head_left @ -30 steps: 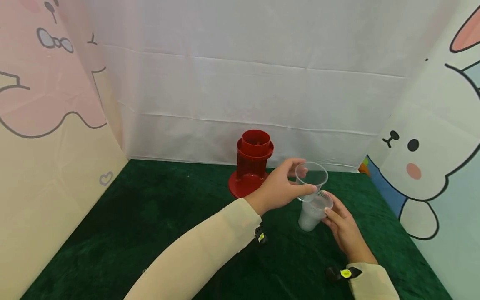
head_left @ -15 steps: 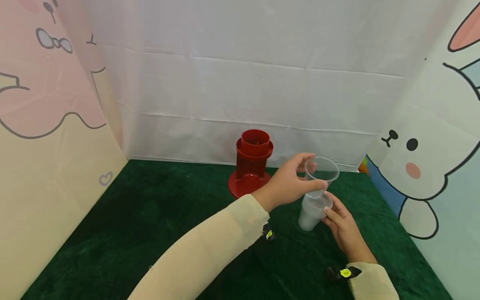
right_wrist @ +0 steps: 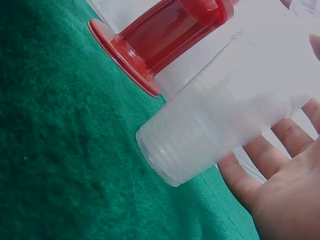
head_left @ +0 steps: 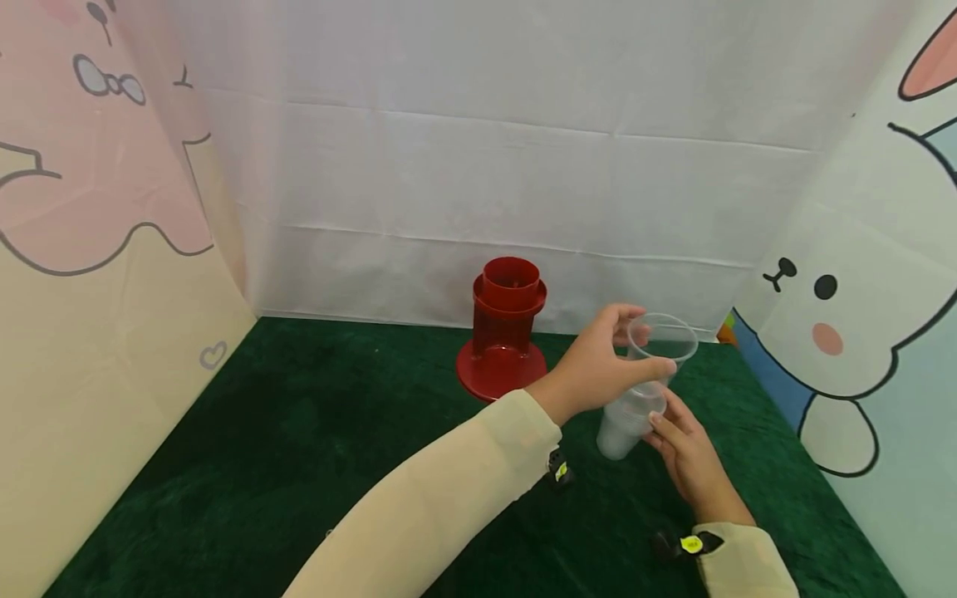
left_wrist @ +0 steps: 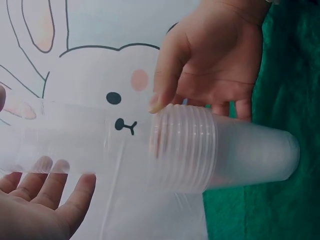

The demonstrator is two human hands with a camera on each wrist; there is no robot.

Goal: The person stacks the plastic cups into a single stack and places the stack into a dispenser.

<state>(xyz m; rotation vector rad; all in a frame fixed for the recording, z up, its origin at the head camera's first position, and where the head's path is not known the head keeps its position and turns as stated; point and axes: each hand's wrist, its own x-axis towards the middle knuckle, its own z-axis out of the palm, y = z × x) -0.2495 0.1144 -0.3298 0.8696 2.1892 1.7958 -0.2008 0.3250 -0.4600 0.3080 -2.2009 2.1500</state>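
My left hand grips a clear plastic cup by its side, thumb on the near side. In the left wrist view this cup has its base apart from, and facing, the rims of a nested stack of similar cups. Around the upper part of that stack curls my right hand, thumb near the rims. The stack leans slightly; whether its bottom touches the green cloth I cannot tell. In the right wrist view the frosted-looking stack stands in front of the right palm.
Behind the left hand stands a red cylindrical stand with a wide round base and an open top. Green cloth covers the table. A white sheet hangs at the back, with printed cartoon panels left and right.
My left hand has moved to the right with the cup, rising slightly at first. The right hand and the stack have stayed nearly still.
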